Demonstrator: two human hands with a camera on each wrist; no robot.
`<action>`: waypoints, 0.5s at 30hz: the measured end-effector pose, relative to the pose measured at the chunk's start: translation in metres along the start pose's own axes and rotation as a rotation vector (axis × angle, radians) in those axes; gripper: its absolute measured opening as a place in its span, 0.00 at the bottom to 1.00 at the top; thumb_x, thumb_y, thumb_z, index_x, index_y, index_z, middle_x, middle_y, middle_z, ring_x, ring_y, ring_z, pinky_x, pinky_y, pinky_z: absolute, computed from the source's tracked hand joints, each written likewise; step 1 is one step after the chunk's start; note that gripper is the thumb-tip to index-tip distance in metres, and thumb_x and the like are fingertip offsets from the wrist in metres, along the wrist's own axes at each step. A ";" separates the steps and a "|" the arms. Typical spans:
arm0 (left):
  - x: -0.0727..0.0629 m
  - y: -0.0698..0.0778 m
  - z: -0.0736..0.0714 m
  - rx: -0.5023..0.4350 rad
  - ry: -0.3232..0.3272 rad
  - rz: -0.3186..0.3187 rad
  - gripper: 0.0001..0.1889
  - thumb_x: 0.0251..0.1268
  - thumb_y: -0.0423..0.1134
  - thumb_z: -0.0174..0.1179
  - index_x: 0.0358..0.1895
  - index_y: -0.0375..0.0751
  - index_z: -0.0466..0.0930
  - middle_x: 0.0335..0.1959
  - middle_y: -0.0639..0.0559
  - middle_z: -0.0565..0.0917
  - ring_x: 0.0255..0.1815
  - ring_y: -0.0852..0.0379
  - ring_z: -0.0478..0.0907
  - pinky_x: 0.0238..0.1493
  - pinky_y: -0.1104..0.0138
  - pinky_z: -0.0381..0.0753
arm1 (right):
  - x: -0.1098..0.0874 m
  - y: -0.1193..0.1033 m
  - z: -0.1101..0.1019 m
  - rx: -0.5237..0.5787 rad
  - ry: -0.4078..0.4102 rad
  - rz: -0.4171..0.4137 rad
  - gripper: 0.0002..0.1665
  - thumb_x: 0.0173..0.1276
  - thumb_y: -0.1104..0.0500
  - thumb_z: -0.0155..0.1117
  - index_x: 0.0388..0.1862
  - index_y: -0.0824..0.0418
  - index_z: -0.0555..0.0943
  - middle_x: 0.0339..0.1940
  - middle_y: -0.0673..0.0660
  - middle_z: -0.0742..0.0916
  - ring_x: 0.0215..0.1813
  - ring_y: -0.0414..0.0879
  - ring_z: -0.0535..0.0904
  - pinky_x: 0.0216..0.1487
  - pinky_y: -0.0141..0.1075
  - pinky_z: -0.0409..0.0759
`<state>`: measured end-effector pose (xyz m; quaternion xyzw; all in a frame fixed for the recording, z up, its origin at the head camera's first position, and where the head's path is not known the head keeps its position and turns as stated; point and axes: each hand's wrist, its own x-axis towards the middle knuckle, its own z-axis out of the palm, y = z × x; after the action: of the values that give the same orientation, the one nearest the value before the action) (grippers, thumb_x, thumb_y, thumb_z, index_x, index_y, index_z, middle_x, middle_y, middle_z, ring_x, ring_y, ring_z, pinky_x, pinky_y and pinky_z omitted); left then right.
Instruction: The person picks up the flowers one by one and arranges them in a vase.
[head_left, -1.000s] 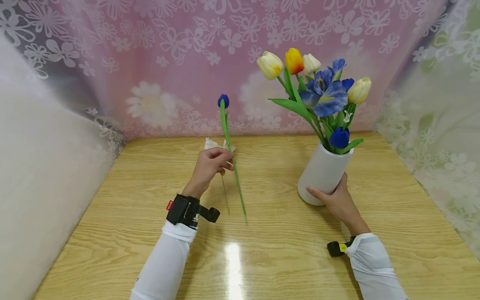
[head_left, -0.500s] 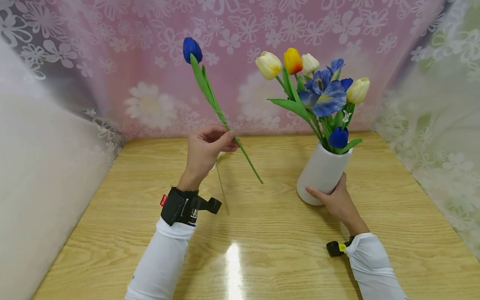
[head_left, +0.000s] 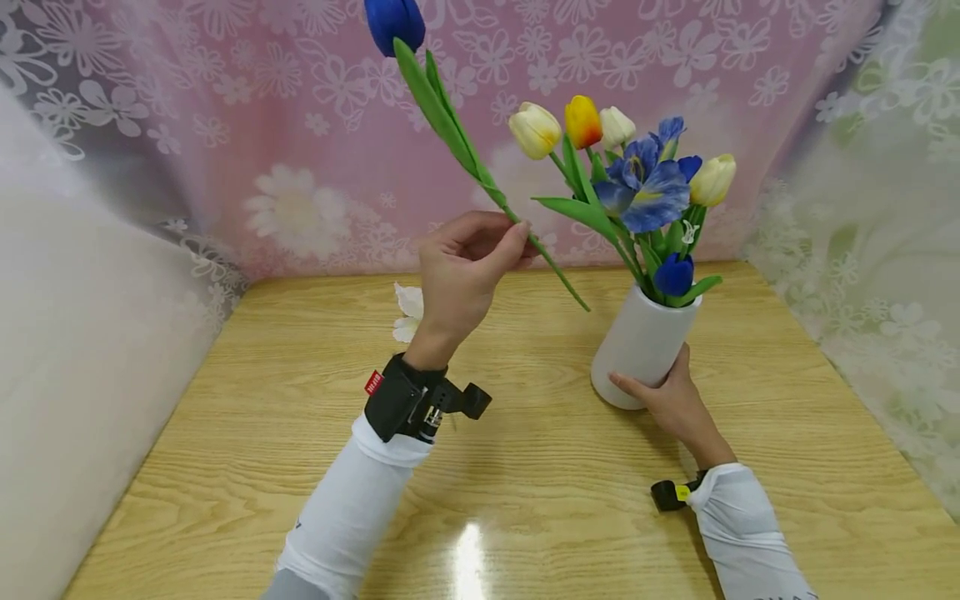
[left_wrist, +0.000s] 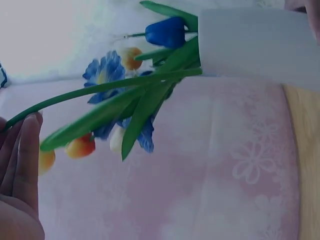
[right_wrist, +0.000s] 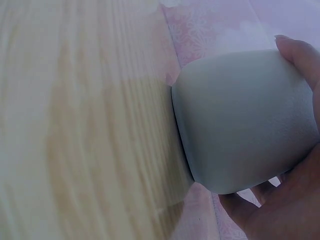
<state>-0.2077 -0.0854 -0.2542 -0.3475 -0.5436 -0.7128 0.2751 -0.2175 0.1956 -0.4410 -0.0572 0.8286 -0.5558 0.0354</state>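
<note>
My left hand [head_left: 472, 271] pinches the green stem of a blue tulip [head_left: 395, 25] between thumb and fingers, raised above the table. The tulip leans up to the left, and its bare stem end points down right toward the white vase [head_left: 637, 354]. In the left wrist view the stem [left_wrist: 95, 90] crosses in front of the bouquet. My right hand [head_left: 678, 408] grips the lower part of the vase, thumb in front; the right wrist view shows fingers wrapped about the vase [right_wrist: 245, 120]. White tulips [head_left: 535, 131], a yellow-orange tulip [head_left: 583, 122], a blue iris [head_left: 647, 187] and blue tulips [head_left: 674, 275] fill the vase.
A white flower [head_left: 408, 312] lies on the wooden table [head_left: 300, 433] behind my left wrist, its stem mostly hidden by the arm. A pink floral curtain [head_left: 337, 167] hangs along the back edge, with pale cloth [head_left: 862, 292] at the right side.
My left hand has lifted the blue tulip from near the tabletop and carried it up and to the right, closer to the vase. The right hand keeps its hold on the vase.
</note>
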 end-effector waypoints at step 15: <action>0.009 -0.023 0.044 0.032 -0.044 -0.059 0.06 0.61 0.21 0.58 0.39 0.18 0.79 0.31 0.31 0.83 0.31 0.44 0.84 0.38 0.56 0.83 | 0.000 -0.002 -0.001 -0.006 -0.005 0.003 0.62 0.61 0.47 0.70 0.73 0.57 0.33 0.70 0.69 0.58 0.69 0.66 0.56 0.64 0.63 0.57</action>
<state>-0.2225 -0.0372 -0.2529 -0.3422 -0.5709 -0.7041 0.2475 -0.2173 0.1963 -0.4390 -0.0575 0.8301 -0.5534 0.0380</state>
